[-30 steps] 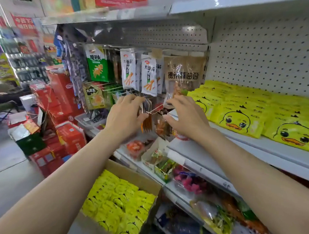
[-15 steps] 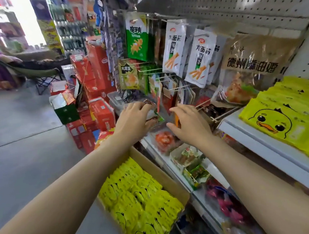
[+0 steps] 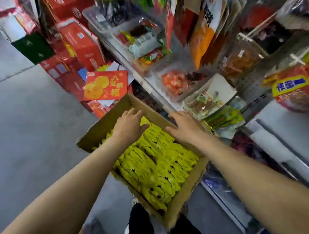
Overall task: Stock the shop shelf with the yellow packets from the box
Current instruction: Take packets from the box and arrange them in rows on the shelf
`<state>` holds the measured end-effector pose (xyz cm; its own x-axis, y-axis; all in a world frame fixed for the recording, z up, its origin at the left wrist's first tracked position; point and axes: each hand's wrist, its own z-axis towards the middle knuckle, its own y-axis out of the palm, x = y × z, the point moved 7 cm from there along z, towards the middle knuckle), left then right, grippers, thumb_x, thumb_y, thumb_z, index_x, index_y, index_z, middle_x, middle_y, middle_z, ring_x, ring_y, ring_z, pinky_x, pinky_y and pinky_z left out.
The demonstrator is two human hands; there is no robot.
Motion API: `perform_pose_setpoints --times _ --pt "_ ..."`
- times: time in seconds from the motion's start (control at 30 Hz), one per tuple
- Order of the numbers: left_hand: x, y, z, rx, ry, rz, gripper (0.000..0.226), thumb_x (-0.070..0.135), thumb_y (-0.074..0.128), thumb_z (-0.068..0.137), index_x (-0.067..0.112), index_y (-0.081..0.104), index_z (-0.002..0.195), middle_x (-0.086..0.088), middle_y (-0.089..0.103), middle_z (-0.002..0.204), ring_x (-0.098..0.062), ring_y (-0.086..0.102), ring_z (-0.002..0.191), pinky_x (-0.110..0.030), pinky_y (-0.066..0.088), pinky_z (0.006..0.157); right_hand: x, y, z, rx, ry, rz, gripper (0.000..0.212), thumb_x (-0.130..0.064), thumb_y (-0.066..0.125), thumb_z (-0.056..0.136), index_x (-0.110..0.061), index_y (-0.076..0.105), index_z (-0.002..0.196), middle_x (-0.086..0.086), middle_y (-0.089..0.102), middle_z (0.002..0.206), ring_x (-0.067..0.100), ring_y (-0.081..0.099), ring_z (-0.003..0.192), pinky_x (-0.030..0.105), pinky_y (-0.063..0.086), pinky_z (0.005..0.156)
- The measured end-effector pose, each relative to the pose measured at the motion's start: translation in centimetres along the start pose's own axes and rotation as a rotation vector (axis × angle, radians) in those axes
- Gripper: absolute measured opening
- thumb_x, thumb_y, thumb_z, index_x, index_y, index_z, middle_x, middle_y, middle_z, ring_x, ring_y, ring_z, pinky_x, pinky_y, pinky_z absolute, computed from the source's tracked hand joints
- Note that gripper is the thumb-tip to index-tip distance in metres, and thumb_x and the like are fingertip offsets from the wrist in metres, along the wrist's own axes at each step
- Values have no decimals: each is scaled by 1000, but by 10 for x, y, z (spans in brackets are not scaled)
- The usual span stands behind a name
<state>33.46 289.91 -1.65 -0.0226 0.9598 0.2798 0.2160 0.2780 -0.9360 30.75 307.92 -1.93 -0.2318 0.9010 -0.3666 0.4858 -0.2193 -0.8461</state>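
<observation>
Grey concrete floor [image 3: 21, 127], cardboard box [image 3: 102, 124], crowded shop shelf [image 3: 290, 143]

The box [image 3: 182, 197] in the lower middle of the frame is plain brown cardboard, matt, with a raw, slightly ragged edge along its flaps. The yellow packets [image 3: 154, 170] inside it look like thin plastic film, crinkled and faintly shiny. The floor [image 3: 20, 118] on the left is grey concrete, dull and smooth. The red cartons [image 3: 81, 43] at upper left are printed card with a light sheen. The shelf [image 3: 298, 142] at right is white painted metal, smooth and semi-gloss. The hanging bags [image 3: 207, 24] at the top are glossy plastic that catches the light.
</observation>
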Motion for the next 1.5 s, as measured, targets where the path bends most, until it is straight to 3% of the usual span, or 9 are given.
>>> perform_pose_setpoints --times 0.1,0.23,0.5,0.7,0.87,1.1,1.27,1.4,1.5 --pt "-27 68 9 -192 -14 -58 49 44 61 91 25 51 135 -10 54 129 -33 47 123 -42 44 96 18 68 9 -162 119 65 54 -39 62 94 -13 49 140 11 50 142 29 45 132 31 34 101" --pt "-61 143 17 -403 -24 -126 52 44 65 88 23 53 134 -14 55 126 -37 48 121 -44 43 98 38 152 21 -316 276 146 55 -48 63 91 -19 52 137 13 54 140 31 52 127 36 43 99" --pt "-92 238 42 -651 79 -197 51 43 74 82 22 60 127 -7 60 126 -27 53 121 -31 43 92 53 239 70 -265 456 452 50 -39 74 86 -19 60 130 5 61 135 22 58 122 26 43 93" --pt "-97 270 48 -708 157 -124 55 62 76 66 45 64 117 4 59 129 -22 47 128 -38 44 100 59 270 90 -181 490 438 47 -46 78 78 -28 68 121 -1 69 121 19 65 109 32 52 88" --pt "-103 277 53 -681 207 -118 53 57 78 66 41 68 115 0 61 127 -22 43 131 -34 35 105 63 272 98 -48 545 467 26 -40 81 77 -29 74 100 -5 73 95 17 68 89 34 55 75" --pt "-99 276 56 -685 142 -115 34 57 71 75 38 75 103 2 71 102 -21 56 112 -37 37 101 69 264 92 8 591 515 25 -39 76 83 -22 79 100 -1 74 108 21 67 101 32 52 82" --pt "-94 257 52 -705 47 -377 25 36 78 77 19 79 96 -4 74 95 -21 66 95 -35 51 83 67 239 82 125 543 644 20 -29 79 82 -13 79 94 2 75 104 17 67 99 30 51 87" --pt "-93 227 53 -648 5 -480 22 34 79 78 15 78 89 -10 73 87 -24 67 88 -37 53 76 66 216 80 134 485 723 9 -23 76 86 -15 71 84 2 69 121 18 62 113 29 46 96" --pt "-84 203 50 -647 48 -498 19 33 75 83 21 68 69 1 58 63 -16 53 62 -26 40 56 64 201 75 64 477 734 15 -27 70 91 -25 58 82 -5 66 96 16 57 91 25 39 73"
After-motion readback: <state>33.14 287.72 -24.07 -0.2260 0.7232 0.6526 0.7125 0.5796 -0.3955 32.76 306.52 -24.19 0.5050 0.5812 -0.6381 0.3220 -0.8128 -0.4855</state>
